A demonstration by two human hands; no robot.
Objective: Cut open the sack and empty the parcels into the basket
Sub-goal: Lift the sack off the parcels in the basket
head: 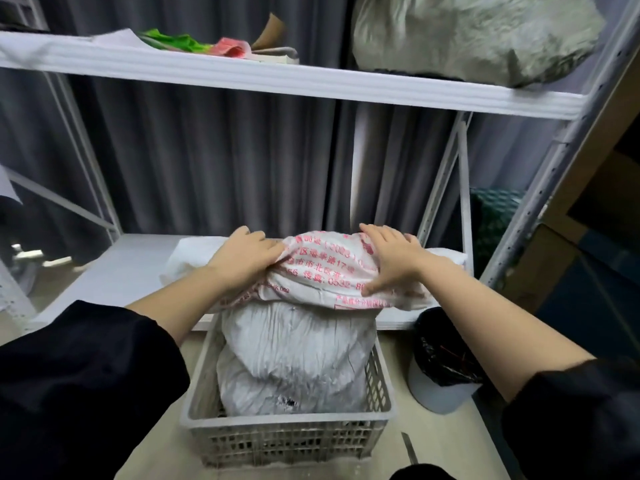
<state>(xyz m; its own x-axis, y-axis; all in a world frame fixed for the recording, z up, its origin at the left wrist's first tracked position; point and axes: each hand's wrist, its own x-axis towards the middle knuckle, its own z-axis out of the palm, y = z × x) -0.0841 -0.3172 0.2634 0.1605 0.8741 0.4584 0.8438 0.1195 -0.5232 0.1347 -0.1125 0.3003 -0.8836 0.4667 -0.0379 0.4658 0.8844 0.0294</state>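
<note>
- A person is standing over a grey slatted plastic basket (287, 441) that is sitting on the pale floor in front of a white metal shelving rack (287, 83).
- A white woven sack (332, 271) with red printing is lying bunched at the front edge of the rack's low shelf (114, 275), its mouth hanging down over the back rim of the basket.
- The left hand (247, 256) is gripping the sack's upper left side, fingers curled into the bunched fabric.
- The right hand (389, 259) is lying on the sack's upper right side, fingers spread and bent over the cloth, with the thumb pressing in below; I cannot tell whether it is really pinching the fabric or only pushing on it.
- A large crinkled grey-white parcel (298, 358) is coming out from under the sack's edge and standing inside the basket, filling most of it and touching the sack above.
- Both forearms are reaching forward, bare from the elbows, with dark sleeves (86, 375) pushed up behind them.
- A round bin lined with a black bag (440, 358) is sitting just to the right of the basket.
- On the upper shelf, a bulky grey-white bundle (474, 36) is resting at the right, and green and pink packets (194, 45) are lying further left.
- Grey curtains (214, 161) are hanging behind the rack.
</note>
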